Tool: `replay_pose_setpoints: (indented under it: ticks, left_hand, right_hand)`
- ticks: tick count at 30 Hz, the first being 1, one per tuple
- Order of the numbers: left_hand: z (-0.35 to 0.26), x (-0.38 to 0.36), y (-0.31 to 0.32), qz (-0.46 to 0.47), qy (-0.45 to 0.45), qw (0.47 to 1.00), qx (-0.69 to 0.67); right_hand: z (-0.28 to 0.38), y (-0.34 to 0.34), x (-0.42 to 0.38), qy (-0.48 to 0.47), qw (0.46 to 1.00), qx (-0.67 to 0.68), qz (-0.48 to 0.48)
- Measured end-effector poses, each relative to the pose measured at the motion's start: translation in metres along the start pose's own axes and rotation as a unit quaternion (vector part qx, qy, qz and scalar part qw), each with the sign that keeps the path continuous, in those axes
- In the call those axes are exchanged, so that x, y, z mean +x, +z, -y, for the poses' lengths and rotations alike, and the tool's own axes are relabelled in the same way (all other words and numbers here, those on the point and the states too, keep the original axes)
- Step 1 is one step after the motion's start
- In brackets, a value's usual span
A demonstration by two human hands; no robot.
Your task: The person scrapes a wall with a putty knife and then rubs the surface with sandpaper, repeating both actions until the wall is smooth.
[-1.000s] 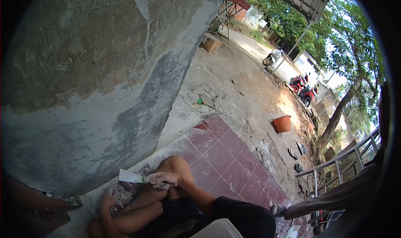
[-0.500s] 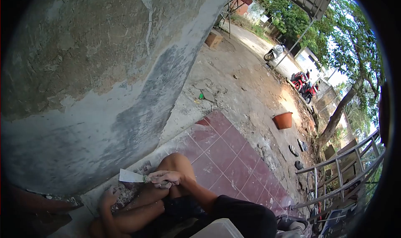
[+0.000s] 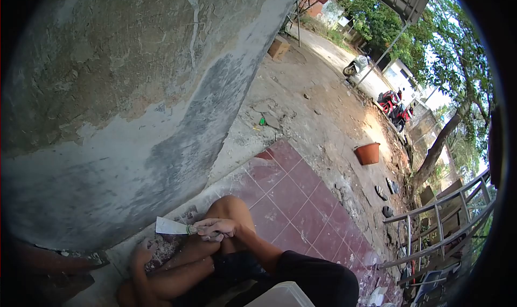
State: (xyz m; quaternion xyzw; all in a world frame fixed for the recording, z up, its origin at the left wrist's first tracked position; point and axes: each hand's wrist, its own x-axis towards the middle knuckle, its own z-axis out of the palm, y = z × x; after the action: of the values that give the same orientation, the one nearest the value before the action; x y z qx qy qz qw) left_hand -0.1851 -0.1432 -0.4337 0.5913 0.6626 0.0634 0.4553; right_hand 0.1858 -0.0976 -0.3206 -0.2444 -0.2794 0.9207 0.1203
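My right hand is closed around the handle of a putty knife. Its broad metal blade points left, above the floor near the foot of the wall, and the hand rests by my bent knee. Pale dust coats the fingers. Lower down, my left hand hangs beside my legs with its fingers loosely apart, close to pale crumbs of debris on the floor. I see nothing held in it. The plaster wall in front is patchy, with bare rough areas above and smoother grey-white below.
Dusty red floor tiles lie to the right, bordering rough concrete ground. An orange bucket, sandals and a metal ladder are farther right. A cardboard box sits beyond the wall's corner; motorbikes are parked farther off.
The view has shifted very slightly, so the scene sits a little differently in the frame. Both hands and the putty knife hold nearly the same positions.
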Motion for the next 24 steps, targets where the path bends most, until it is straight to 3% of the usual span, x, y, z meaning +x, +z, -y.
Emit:
replay_pose_setpoints:
  ticks: [8, 24]
  left_hand:
    - [0.02, 0.01, 0.009, -0.004, -0.007, 1.0, 0.001]
    - [0.005, 0.002, 0.002, 0.012, -0.024, 1.0, 0.004]
  right_hand:
    - [0.002, 0.0, 0.0, 0.011, 1.0, -0.011, -0.006]
    - [-0.002, -0.004, 0.002, 0.008, 0.999, -0.027, -0.014]
